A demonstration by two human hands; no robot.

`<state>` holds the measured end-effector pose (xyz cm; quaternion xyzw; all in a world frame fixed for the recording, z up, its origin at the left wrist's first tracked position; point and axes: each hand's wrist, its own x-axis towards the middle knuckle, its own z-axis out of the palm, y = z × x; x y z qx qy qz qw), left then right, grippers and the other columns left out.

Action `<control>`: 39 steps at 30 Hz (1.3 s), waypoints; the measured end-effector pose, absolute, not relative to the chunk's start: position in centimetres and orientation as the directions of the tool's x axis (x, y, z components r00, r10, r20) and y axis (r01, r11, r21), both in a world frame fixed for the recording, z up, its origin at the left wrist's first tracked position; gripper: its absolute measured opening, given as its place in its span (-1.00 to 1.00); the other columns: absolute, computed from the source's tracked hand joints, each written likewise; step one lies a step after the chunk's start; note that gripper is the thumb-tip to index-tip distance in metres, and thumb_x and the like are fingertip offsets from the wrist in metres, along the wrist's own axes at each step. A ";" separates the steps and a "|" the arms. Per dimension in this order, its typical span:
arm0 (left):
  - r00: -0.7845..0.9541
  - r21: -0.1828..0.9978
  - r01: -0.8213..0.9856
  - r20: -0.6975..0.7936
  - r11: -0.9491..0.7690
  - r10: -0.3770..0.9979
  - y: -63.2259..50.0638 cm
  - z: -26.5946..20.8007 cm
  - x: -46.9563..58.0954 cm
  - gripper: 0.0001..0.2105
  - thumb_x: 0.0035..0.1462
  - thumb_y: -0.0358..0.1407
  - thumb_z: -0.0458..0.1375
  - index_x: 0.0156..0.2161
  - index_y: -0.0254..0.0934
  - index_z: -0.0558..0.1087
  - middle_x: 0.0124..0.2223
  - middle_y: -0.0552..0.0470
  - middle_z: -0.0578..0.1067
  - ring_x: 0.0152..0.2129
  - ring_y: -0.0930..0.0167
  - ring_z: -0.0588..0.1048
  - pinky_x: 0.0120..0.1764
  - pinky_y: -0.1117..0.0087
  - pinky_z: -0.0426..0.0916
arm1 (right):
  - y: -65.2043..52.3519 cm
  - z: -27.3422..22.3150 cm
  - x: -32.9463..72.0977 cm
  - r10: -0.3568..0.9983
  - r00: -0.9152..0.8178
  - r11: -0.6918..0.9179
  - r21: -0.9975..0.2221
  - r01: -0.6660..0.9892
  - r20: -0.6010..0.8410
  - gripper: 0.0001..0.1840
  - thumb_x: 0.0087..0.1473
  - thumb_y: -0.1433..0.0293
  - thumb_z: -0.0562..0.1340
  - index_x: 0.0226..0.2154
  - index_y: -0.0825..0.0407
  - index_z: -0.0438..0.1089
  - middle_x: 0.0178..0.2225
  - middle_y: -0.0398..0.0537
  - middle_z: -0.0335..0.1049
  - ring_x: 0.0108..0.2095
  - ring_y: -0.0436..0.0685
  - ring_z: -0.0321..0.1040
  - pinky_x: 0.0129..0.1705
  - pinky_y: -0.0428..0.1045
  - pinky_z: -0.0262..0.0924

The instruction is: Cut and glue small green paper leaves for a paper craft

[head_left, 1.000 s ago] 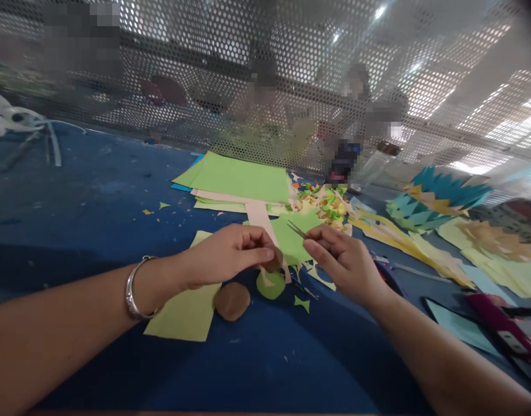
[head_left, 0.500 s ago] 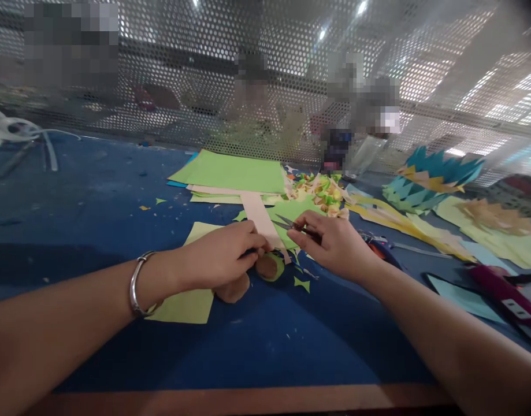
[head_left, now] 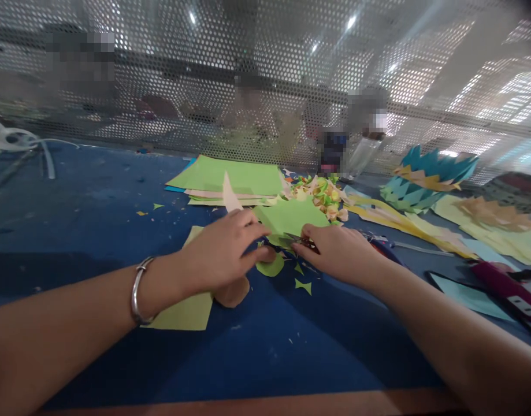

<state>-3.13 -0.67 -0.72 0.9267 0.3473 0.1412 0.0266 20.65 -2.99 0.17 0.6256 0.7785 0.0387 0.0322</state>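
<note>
Left hand (head_left: pixel 226 248): thumb and index apart, couldn't tell if the grip had the pink strip (head_left: pixel 230 196), which had shifted left. Brown disc (head_left: pixel 270 253) sat by its thumb. Green sheet (head_left: pixel 291 216) lay less covered; scissors (head_left: pixel 296 237) stayed in the right hand's (head_left: pixel 334 248) closed grip.

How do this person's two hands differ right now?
The right hand grips small scissors, blades beside the green paper; the left hand has thumb and index finger parted, and whether it holds the pale strip is unclear.
A silver bracelet circles the left wrist; the right wrist shows none.
Both hands are ungloved, with the blue table below them.
</note>
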 end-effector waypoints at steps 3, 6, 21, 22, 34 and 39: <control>0.779 0.224 0.550 0.208 -0.804 0.591 -1.3 -1.1 -2.2 -0.66 0.28 -0.15 0.12 0.07 -0.27 0.47 -0.05 -0.14 0.42 -0.08 0.18 0.40 -0.03 0.14 0.35 | -3.3 0.2 20.5 0.978 -0.208 0.206 0.121 0.971 0.007 -0.57 0.29 0.05 0.01 -0.24 0.01 0.41 -0.35 0.06 0.54 -0.34 0.26 0.48 -0.43 0.00 -0.02; 0.788 0.235 0.543 0.188 -0.806 0.586 -1.0 -1.5 -1.9 -0.70 0.29 -0.23 0.10 0.04 -0.30 0.48 -0.08 -0.14 0.45 -0.10 0.19 0.41 -0.04 0.14 0.35 | -3.6 0.3 20.4 0.978 -0.208 0.205 0.139 0.969 0.012 -0.57 0.28 0.05 0.02 -0.21 0.00 0.41 -0.34 0.06 0.55 -0.32 0.30 0.50 -0.42 0.01 0.02; 0.714 0.197 0.656 0.151 -0.728 0.684 -0.5 0.7 -4.2 -0.78 0.19 -0.27 0.10 -0.11 -0.22 0.52 -0.15 -0.10 0.48 -0.14 0.18 0.43 -0.19 0.23 0.31 | -4.3 0.8 20.4 0.976 -0.219 0.216 0.229 0.949 -0.013 -0.55 0.26 0.02 0.06 -0.25 0.02 0.43 -0.37 0.07 0.54 -0.34 0.31 0.50 -0.46 -0.01 -0.04; 0.720 0.197 0.648 0.157 -0.735 0.676 -0.6 0.6 -3.9 -0.77 0.20 -0.25 0.10 -0.11 -0.24 0.52 -0.15 -0.11 0.46 -0.12 0.17 0.41 -0.16 0.21 0.31 | -4.3 0.7 20.5 0.975 -0.222 0.217 0.241 0.946 -0.009 -0.54 0.27 0.01 0.05 -0.27 0.03 0.43 -0.39 0.07 0.53 -0.35 0.31 0.50 -0.47 -0.01 -0.06; 0.763 0.291 0.541 0.225 -0.789 0.606 0.4 -1.3 -2.6 -0.77 0.25 -0.22 0.11 -0.13 -0.29 0.54 -0.20 -0.12 0.44 -0.17 0.22 0.41 -0.17 0.24 0.32 | -5.8 0.5 18.6 0.812 -0.567 0.554 0.124 0.823 0.139 -0.75 0.28 0.19 0.16 -0.24 0.01 0.42 -0.29 -0.07 0.49 -0.34 0.12 0.42 -0.46 0.00 -0.17; 0.769 0.275 0.532 0.239 -0.801 0.593 0.5 -1.5 -2.6 -0.78 0.27 -0.24 0.10 -0.14 -0.28 0.55 -0.21 -0.11 0.44 -0.19 0.24 0.42 -0.17 0.26 0.32 | -6.0 -0.1 17.7 0.745 -0.654 0.637 0.154 0.756 0.129 -0.80 0.29 0.30 0.14 -0.25 0.03 0.43 -0.27 -0.06 0.47 -0.33 0.11 0.39 -0.46 0.00 -0.18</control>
